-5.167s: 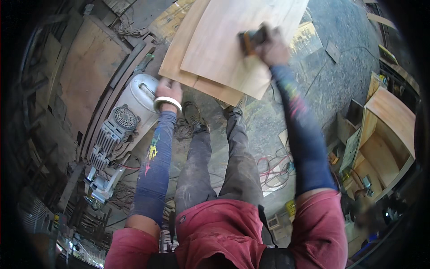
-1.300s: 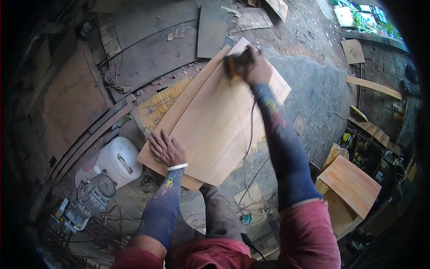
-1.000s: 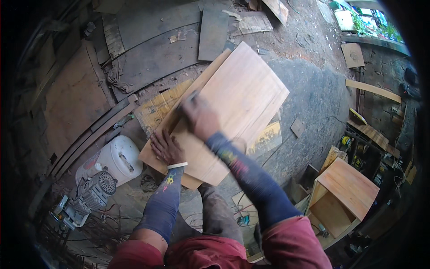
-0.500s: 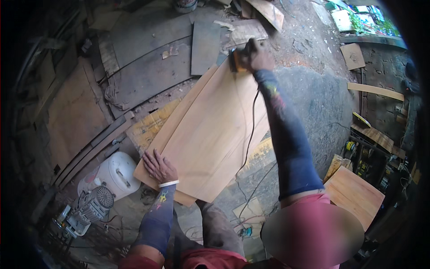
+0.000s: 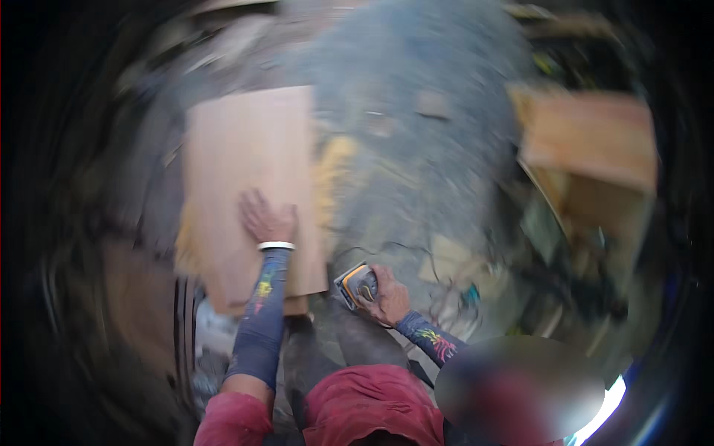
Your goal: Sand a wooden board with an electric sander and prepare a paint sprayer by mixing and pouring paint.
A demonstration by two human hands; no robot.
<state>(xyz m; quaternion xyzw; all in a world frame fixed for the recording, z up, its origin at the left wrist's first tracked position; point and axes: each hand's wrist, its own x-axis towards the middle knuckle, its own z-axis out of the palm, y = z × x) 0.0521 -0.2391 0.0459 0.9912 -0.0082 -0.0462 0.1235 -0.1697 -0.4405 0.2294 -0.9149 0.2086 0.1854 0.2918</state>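
Observation:
A pale wooden board (image 5: 245, 163) lies flat before me, with the end of another board (image 5: 296, 305) showing under its near edge. My left hand (image 5: 269, 217) rests palm down on the upper board, fingers spread, a white band at the wrist. Off the board's near right corner, my right hand (image 5: 387, 297) grips an orange and dark electric sander (image 5: 360, 285). The sander is tilted, with its flat pad turned away from my palm, and it does not touch the board.
Yellow printed sheeting (image 5: 335, 175) lies under the boards. A wooden box-like piece (image 5: 591, 141) stands at the right. Cables (image 5: 394, 247) run over the grey floor near the sander. A white tank (image 5: 216, 331) stands at the lower left. Much of the background is smeared by motion.
My right hand has brought the sander from the board's far end back toward my body, off the board. My left hand now lies farther in on the board. The view has swung right.

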